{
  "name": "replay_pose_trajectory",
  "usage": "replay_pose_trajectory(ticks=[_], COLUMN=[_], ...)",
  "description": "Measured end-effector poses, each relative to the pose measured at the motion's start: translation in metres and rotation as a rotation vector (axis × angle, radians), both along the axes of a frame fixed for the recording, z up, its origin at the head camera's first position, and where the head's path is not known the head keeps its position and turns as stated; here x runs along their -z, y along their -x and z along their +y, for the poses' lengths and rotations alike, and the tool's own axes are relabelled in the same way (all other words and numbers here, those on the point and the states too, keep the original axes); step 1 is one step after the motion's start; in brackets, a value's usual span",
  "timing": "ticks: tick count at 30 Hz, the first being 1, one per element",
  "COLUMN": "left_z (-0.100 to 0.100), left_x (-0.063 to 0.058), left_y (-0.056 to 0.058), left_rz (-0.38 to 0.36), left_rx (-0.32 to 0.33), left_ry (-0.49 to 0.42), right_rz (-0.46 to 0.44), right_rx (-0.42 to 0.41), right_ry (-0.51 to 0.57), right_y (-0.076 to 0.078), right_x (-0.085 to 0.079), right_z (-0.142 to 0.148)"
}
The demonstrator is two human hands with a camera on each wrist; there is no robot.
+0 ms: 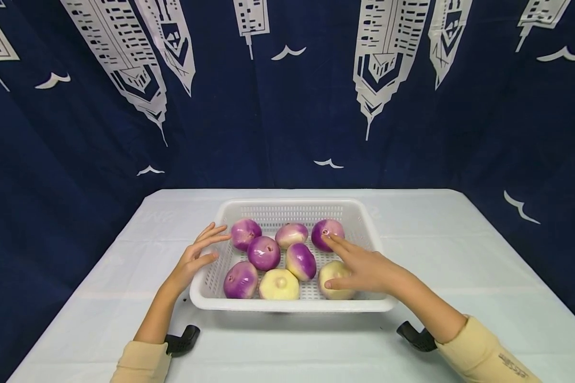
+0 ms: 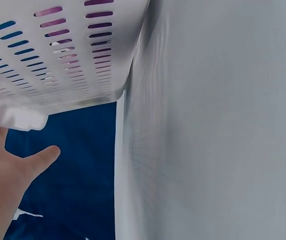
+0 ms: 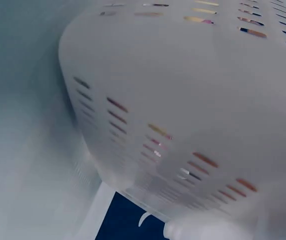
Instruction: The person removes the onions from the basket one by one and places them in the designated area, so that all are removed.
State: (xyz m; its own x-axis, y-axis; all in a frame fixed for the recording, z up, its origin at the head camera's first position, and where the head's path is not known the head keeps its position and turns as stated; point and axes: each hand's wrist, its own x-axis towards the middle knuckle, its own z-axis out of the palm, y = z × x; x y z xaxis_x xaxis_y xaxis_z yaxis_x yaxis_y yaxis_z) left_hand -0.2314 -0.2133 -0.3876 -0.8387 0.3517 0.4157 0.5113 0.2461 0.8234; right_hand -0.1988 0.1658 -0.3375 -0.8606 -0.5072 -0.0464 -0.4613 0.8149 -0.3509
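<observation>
Several shiny purple-and-white onions lie in a white slotted plastic basket. My right hand reaches in over the basket's right side with straight fingers. Its fingertips are at the purple onion at the back right, and its thumb lies across the pale onion at the front right. Beside the basket's left rim is my left hand, fingers extended and holding nothing; whether it touches the rim I cannot tell. In the left wrist view, the left hand shows its thumb spread below the basket rim.
The basket stands on a table with a white cover. Behind hangs a dark blue cloth with white building prints. Dark wrist-worn devices sit at the left cuff and right cuff.
</observation>
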Motion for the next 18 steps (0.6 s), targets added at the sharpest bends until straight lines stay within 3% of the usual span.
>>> replay_pose_trajectory(ticks=[12,18], left_z=[-0.003,-0.004], left_x=[0.002,0.005], left_y=[0.000,0.000], left_rz=[0.004,-0.001], left_rx=[-0.015,-0.017], left_ry=[0.011,0.011], right_rz=[-0.148,-0.207], right_rx=[-0.019,-0.019], right_ry=[0.029,-0.021], right_y=[0.005,0.004], right_x=[0.003,0.007], right_z=[-0.008,-0.012])
